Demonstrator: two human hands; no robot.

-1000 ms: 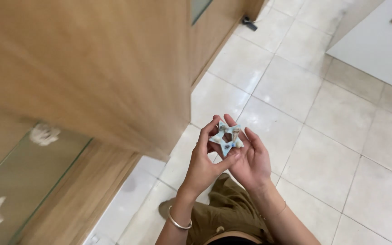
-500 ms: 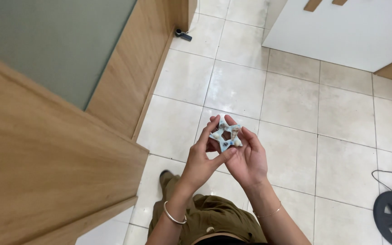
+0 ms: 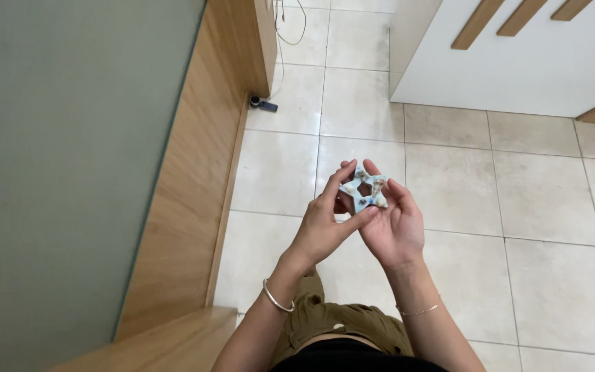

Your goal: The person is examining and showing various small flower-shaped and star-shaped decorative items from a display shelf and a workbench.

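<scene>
I look down on a pale tiled floor [image 3: 449, 193], with a wooden-framed glass panel [image 3: 70, 172] at left and a white cabinet [image 3: 518, 62] at upper right. Both my hands meet at centre: left hand [image 3: 321, 231] and right hand [image 3: 394, 227] together pinch a small blue star-shaped ornament [image 3: 364, 189] at their fingertips.

Small pale-blue star-shaped ornament [image 3: 364, 189] with a central hole, speckled, held flat above tiled floor
</scene>
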